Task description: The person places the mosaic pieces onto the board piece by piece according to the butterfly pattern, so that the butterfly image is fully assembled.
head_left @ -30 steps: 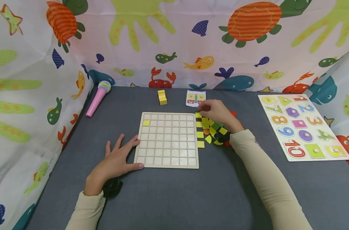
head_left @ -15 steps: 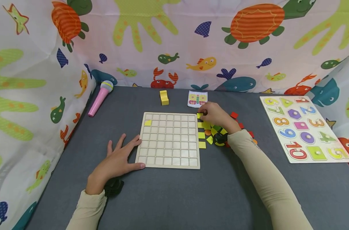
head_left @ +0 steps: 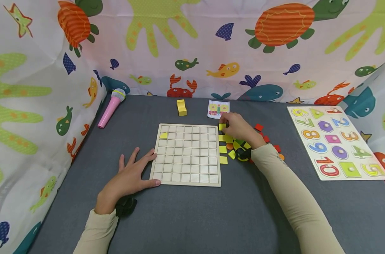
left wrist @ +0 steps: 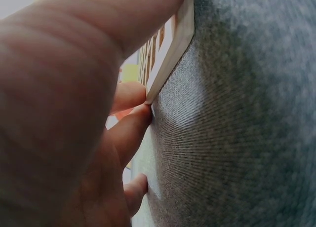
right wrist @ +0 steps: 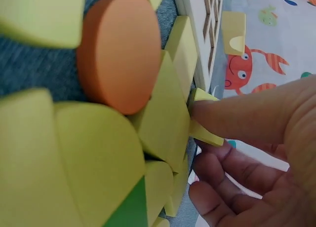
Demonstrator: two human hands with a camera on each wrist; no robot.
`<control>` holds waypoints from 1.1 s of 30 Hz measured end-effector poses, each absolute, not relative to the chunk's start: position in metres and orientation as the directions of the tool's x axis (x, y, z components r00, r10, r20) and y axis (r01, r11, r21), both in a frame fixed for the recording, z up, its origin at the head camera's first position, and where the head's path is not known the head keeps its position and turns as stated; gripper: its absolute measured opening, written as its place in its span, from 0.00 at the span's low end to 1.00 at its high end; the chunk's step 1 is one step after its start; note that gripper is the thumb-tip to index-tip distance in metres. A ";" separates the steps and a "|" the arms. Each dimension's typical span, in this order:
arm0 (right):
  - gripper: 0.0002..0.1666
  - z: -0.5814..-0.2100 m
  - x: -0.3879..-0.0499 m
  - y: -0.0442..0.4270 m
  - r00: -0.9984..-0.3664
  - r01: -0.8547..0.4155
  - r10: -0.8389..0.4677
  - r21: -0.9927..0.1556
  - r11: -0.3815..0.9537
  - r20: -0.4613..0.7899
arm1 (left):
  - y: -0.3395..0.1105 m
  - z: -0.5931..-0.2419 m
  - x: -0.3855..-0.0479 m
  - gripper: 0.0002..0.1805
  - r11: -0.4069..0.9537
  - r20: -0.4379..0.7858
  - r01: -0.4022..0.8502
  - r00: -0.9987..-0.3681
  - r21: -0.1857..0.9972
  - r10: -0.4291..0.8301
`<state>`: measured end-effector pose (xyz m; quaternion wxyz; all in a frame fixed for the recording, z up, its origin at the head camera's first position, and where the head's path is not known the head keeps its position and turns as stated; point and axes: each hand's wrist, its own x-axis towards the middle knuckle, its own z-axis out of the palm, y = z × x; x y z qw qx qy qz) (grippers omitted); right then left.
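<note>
The right hand [head_left: 239,128] grasps a tile [head_left: 222,127], yellow and seemingly square, between thumb and fingers; the right wrist view shows the thumb [right wrist: 242,111] on its near side. The tile is located just off the right edge of the board [head_left: 187,155], close to its far right corner, on the fingertip side of the right hand. The board therefore lies to the left of the grasp and toward the person. No long axis is evident on the tile, and whether it is clear of the table [head_left: 192,218] cannot be determined. Other yellow squares [head_left: 222,149] line the same edge, nearer the person; a loose pile [head_left: 237,144] lies under the right wrist. The right hand is the nearer one: the left hand [head_left: 127,178] is at the opposite edge, the full board between it and the tile. The left hand is released, fingers spread, some fingertips touching the left edge and the thumb at the near left corner. A placed square [head_left: 163,135] occupies a cell near the far left corner, across the board from the grasp.
</note>
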<state>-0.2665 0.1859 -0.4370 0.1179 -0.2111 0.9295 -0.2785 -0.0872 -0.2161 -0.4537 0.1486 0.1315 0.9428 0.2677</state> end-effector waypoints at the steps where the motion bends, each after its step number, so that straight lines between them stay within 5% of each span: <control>1: 0.09 -0.436 -0.266 0.186 -0.885 -0.320 -0.454 -0.578 0.751 -0.101 | -0.216 -0.454 -0.087 0.55 0.823 -0.209 0.170 -0.921 0.542 0.328; 14: 0.07 -0.426 -0.264 0.181 -0.925 -0.210 -0.376 -0.754 0.622 -0.053 | -0.220 -0.458 -0.089 0.55 0.826 -0.203 0.175 -0.923 0.536 0.327; 21: 0.07 -0.425 -0.259 0.149 -0.890 -0.240 -0.455 -0.848 0.473 -0.002 | -0.218 -0.454 -0.087 0.54 0.824 -0.188 0.184 -0.925 0.537 0.329; 33: 0.07 -0.433 -0.245 0.079 -0.839 -0.307 -0.542 -0.857 0.413 0.039 | -0.216 -0.456 -0.086 0.54 0.831 -0.205 0.165 -0.927 0.532 0.315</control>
